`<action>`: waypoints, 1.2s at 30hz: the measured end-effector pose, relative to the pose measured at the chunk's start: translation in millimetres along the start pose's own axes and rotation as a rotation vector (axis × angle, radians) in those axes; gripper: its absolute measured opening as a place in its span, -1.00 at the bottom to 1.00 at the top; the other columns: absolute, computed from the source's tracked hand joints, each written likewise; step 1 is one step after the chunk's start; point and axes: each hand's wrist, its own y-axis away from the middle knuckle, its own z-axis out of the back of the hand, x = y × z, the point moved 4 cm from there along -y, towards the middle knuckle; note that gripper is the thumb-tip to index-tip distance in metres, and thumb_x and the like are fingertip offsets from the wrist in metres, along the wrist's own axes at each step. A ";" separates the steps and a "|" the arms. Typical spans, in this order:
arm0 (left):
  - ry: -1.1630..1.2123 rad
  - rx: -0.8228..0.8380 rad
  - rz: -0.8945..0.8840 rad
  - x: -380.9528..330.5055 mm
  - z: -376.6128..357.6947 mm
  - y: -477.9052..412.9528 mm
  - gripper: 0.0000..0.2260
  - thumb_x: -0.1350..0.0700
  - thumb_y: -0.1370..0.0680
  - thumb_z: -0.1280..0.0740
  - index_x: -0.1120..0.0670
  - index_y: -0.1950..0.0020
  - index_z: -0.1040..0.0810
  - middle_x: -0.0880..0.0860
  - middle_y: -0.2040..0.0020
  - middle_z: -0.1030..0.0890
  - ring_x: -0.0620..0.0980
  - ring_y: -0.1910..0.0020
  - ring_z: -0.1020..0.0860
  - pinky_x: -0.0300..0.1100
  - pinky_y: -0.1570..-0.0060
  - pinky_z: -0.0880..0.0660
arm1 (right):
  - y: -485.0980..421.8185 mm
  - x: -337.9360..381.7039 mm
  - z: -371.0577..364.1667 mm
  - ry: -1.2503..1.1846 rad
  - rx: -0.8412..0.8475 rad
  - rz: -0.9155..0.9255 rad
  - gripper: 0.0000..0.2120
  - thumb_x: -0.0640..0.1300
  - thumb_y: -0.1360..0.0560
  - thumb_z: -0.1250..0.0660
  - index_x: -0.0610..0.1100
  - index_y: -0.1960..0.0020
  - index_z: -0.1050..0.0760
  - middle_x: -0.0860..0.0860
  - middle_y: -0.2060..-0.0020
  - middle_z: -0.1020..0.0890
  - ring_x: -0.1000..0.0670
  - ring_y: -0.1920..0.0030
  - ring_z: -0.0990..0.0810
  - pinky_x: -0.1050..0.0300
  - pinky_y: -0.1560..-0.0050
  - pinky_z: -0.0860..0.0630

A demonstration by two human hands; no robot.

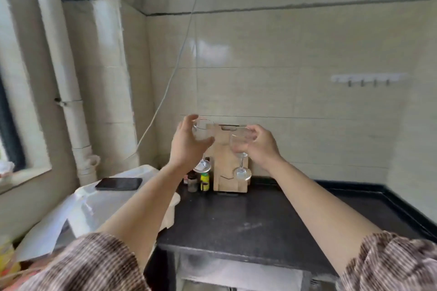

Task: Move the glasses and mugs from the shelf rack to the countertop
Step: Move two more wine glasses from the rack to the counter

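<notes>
A wooden rack (224, 160) stands at the back of the black countertop (260, 220), against the tiled wall. My left hand (186, 144) grips the bowl of a clear wine glass (203, 134), whose foot hangs tilted near the rack's left edge. My right hand (260, 144) holds the bowl of a second wine glass (240, 144); its stem points down and its foot sits in front of the rack's lower right part. Both glasses are held upright in the air in front of the rack.
Small dark bottles and a yellow-labelled bottle (204, 181) stand left of the rack. A black phone (119, 183) lies on a white appliance (106, 201) at the left. A hook rail (366, 79) is on the wall. Pipes (71, 101) run down the left corner.
</notes>
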 end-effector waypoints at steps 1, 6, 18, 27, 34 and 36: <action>0.023 0.030 -0.012 0.2 -25.1 -8.8 -0.40 0.08 -0.36 -0.50 0.00 -0.35 -0.35 0.02 -0.23 -0.50 0.02 -0.09 -0.50 -0.19 -0.02 -0.38 | -10.7 -13.9 13.9 0.010 -0.025 -0.015 -0.28 -0.19 -0.22 -0.59 -0.14 -0.32 -0.41 -0.02 -0.11 -0.52 0.00 -0.09 -0.49 0.26 0.14 -0.40; 0.136 0.195 -0.053 10.4 -151.9 -46.5 -0.40 0.10 -0.37 -0.49 -0.01 -0.36 -0.34 -0.01 -0.20 -0.47 0.05 -0.15 -0.50 -0.05 -0.10 -0.48 | -71.1 -93.7 72.3 0.072 -0.124 -0.129 -0.34 -0.21 -0.19 -0.60 -0.13 -0.24 -0.46 -0.03 -0.05 -0.55 0.01 -0.02 -0.54 0.24 0.16 -0.45; 0.133 0.574 0.012 27.0 -416.2 -108.4 -0.29 0.11 -0.35 -0.49 0.11 -0.45 -0.30 0.06 -0.29 -0.41 -0.03 -0.14 -0.46 -0.29 0.01 -0.33 | -181.0 -248.0 188.3 0.179 -0.251 -0.355 -0.32 -0.20 -0.15 -0.62 -0.10 -0.22 -0.45 -0.02 -0.06 -0.55 -0.02 -0.05 -0.56 0.17 0.06 -0.44; 0.100 0.710 0.064 45.3 -573.7 -112.7 -0.40 0.13 -0.34 -0.46 0.10 -0.36 -0.39 0.08 -0.23 -0.42 -0.07 0.04 -0.43 -0.29 0.05 -0.34 | -244.0 -376.0 250.6 0.235 -0.228 -0.445 -0.35 -0.22 -0.16 -0.60 -0.10 -0.19 -0.45 -0.02 -0.04 -0.54 -0.03 -0.03 -0.55 0.14 0.04 -0.47; 0.005 0.778 0.162 80.5 -710.1 -117.7 -0.38 0.02 -0.31 -0.50 0.02 -0.34 -0.41 0.03 -0.20 -0.51 -0.01 -0.08 -0.51 -0.23 0.05 -0.37 | -308.6 -506.2 281.8 0.259 -0.072 -0.533 -0.40 -0.21 -0.13 -0.60 -0.04 -0.07 -0.41 0.03 -0.01 -0.52 0.06 0.04 -0.50 0.34 0.28 -0.34; -0.099 0.811 0.127 92.8 -747.2 -114.8 -0.38 0.01 -0.32 -0.47 -0.01 -0.35 -0.40 0.00 -0.20 -0.52 -0.01 -0.17 -0.44 -0.22 0.08 -0.37 | -322.8 -543.2 288.6 0.267 -0.026 -0.562 -0.39 -0.20 -0.14 -0.60 -0.03 -0.07 -0.38 0.03 -0.01 -0.53 0.06 0.04 -0.51 0.33 0.28 -0.34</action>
